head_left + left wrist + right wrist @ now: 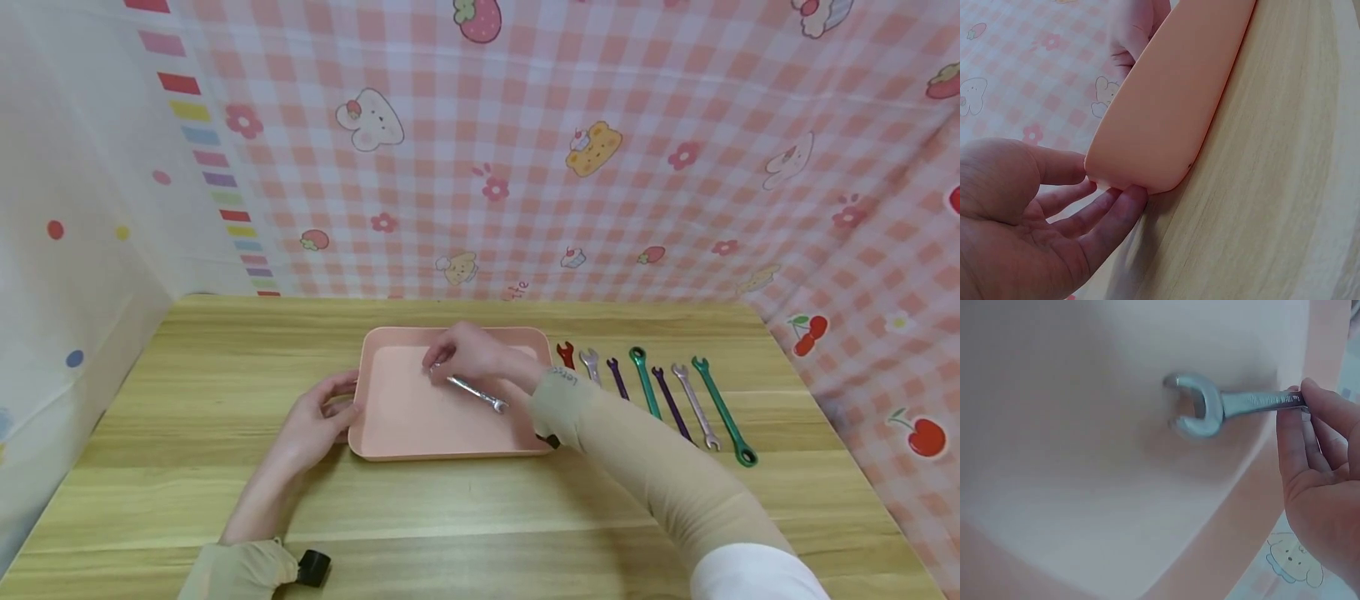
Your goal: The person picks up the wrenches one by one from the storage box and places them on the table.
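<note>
A pink rectangular tray (401, 421) lies flat on the wooden table. My left hand (318, 421) holds its left side; in the left wrist view the thumb meets the rim while the fingertips press the outer wall (1154, 119) lower down. Over the tray, my right hand (472, 354) pinches a silver wrench (477, 394) near one end between thumb and fingers. The wrench's open-end head (1200, 409) points away from the hand, toward the tray's right front in the head view. The gripped end is partly hidden by the fingers.
Right of the tray, several wrenches lie in a slanted row: a red one (566, 355) partly behind the right forearm, silver ones, purple ones, and a long green one (726, 412) outermost. A checked cloth (480, 150) hangs behind the table (450, 525).
</note>
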`<state>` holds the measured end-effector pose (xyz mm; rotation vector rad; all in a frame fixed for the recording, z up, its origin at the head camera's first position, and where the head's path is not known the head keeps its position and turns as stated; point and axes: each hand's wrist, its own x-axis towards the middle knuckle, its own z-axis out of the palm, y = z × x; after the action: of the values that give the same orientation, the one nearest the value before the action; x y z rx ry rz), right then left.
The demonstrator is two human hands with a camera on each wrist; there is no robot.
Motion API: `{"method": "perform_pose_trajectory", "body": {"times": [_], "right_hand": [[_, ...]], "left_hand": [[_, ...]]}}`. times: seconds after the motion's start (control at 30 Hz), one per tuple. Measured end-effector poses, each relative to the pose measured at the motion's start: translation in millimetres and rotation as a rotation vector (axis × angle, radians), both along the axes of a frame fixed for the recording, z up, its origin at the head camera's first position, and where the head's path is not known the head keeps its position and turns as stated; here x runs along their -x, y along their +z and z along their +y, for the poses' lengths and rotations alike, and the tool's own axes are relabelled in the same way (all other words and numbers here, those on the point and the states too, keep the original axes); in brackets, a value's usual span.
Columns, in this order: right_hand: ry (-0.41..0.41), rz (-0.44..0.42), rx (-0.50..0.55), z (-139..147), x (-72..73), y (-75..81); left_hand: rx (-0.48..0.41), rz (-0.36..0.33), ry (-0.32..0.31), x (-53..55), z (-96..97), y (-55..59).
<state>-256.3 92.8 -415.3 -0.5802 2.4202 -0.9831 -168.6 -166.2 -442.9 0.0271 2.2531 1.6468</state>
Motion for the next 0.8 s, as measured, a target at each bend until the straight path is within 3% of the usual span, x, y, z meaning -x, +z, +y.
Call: {"method": "perform_pose_trajectory", "body": {"times": [0.27,0.6,0.8], "right_hand": [[-0.020,-0.033,-0.015,4.8,1.9,4.9],[-0.083,-0.091,0.030,16.6,-6.3,9.8],[-0.180,-0.137,0.183,31.9,-9.5,15.7]], "left_hand": [[0.000,0.007,-0.006,0.4,-1.3,0.1],[0.000,0.003,-0.005,-0.2,-0.4,0.9],[-0.011,0.011,-0.009,0.3,-0.8,0.6]]}}
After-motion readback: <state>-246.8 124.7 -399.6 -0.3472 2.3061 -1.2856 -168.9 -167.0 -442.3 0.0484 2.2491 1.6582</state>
